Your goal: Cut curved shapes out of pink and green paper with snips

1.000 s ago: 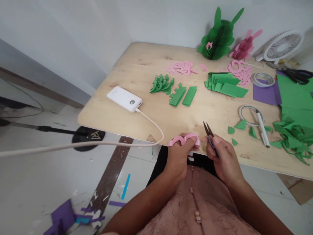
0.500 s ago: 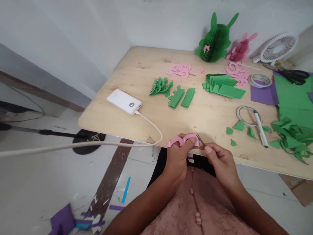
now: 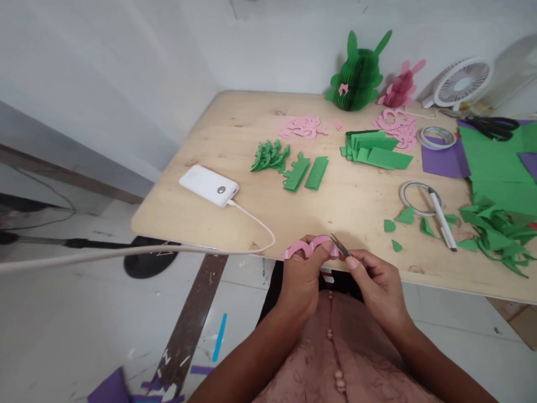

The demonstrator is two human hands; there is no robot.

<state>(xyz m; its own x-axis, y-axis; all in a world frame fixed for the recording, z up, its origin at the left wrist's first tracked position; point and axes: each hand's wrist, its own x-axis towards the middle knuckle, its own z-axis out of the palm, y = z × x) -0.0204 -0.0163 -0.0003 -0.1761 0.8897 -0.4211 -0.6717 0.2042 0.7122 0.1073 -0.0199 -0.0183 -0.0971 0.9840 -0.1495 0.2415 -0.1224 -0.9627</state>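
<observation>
"Pink paper (image 3: 298, 246), bent into a double curve, is what I see first in the head view. Where exactly is it?"

"Over the near edge of the tabletop (image 3: 356, 204), grasped by the left hand (image 3: 300, 282), thumb pressed on top."

"And the right hand (image 3: 384, 288)?"

"Gripping small scissors (image 3: 340, 246). That's the change: their blades have come in from beside the paper and now lie at its right end."

"Cutting, then?"

"I can't tell whether they've bitten into it. I'd judge that both hands are now working on the same piece, one steadying it, the other bringing the tool."

"What lies around them?"

"Green folded pieces (image 3: 296, 174) farther in, with a green strip (image 3: 316, 172) just beside. Pink cutouts (image 3: 300, 127) sit beyond those. To the right, a white pen (image 3: 443, 221) rests across a ring (image 3: 405, 196), near a heap of green scraps (image 3: 499, 235)."

"And left?"

"A white power bank (image 3: 205, 183), its cable plugged in."
</observation>
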